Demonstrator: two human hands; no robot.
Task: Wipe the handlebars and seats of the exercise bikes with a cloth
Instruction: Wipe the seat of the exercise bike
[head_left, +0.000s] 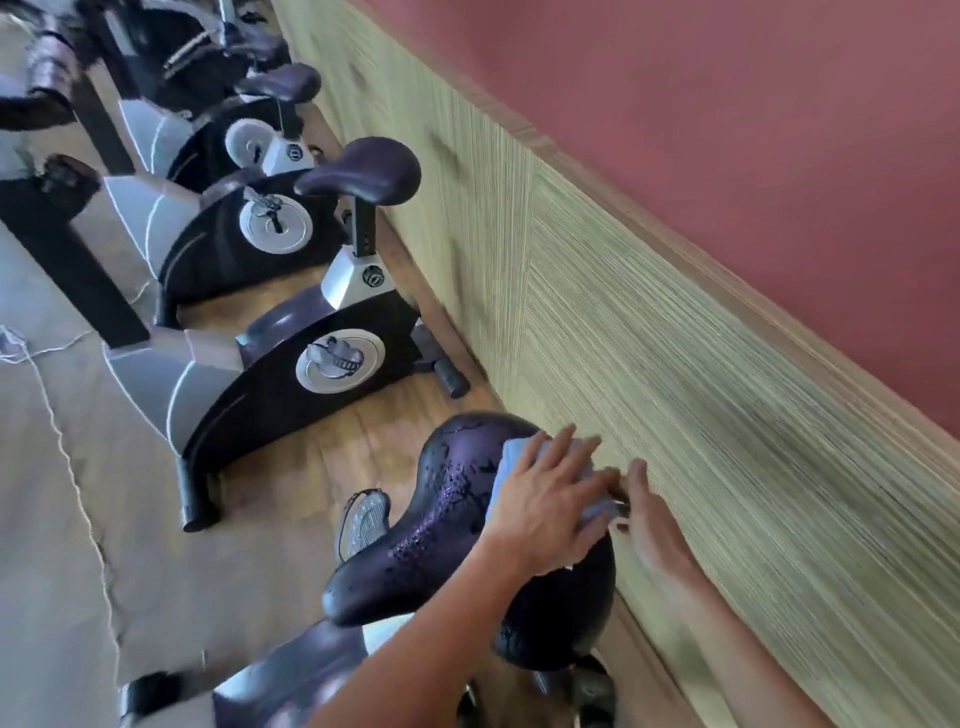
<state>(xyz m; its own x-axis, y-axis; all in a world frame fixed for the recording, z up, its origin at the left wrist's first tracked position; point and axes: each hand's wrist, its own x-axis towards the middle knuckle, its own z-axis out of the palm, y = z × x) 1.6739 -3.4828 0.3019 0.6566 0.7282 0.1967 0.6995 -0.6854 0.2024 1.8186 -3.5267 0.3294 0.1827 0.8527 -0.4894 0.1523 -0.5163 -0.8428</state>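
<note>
At lower centre, the left hand (545, 499) presses a cloth (597, 512) flat on the seat (447, 499) to wipe it; the right hand (649, 519), blurred, pinches the cloth's edge, probably steadying it.

head cam | tilted, looking down | close over nearest seat (457, 525)

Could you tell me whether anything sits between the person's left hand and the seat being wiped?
Only the cloth does. The left hand lies flat on it, pressing it against the wide rear of the nearest seat. The right hand touches the cloth's edge on the wall side. Nothing else visible blocks the seat's wet front part.
</note>
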